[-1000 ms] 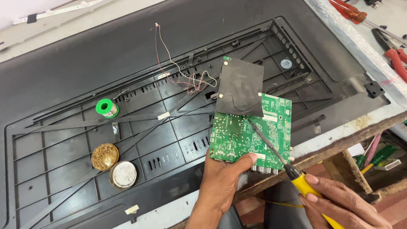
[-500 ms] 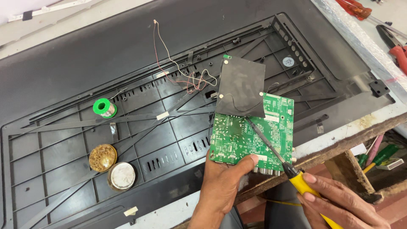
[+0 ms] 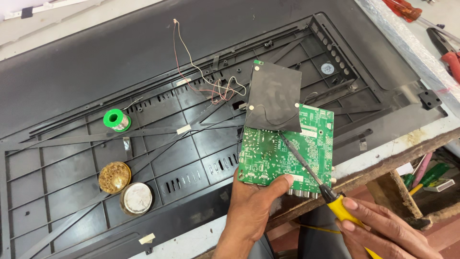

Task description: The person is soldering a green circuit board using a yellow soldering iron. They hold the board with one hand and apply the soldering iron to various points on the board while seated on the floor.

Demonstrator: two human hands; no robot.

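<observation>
1. Two hands at work. The left hand grips the green rectangular printed circuit board by its near edge, thumb on top, holding it tilted just above the black ribbed plastic back panel.
2. The right hand is closed around the yellow-handled soldering iron; its dark tip rests on the board just below the black square sheet that covers the board's far end.
3. Change over the last second: almost none. Board, iron tip and both grips sit as before; only the camera view drifted slightly. Judged: work is dwelling on one spot of the board.
4. Surface: the panel lies on a pale tabletop with a worn wooden edge. On the panel: a green spool of solder wire, two round open tins, loose thin wires.
5. Surroundings: red-handled tools at far right; green-handled screwdrivers stored below the edge.
</observation>
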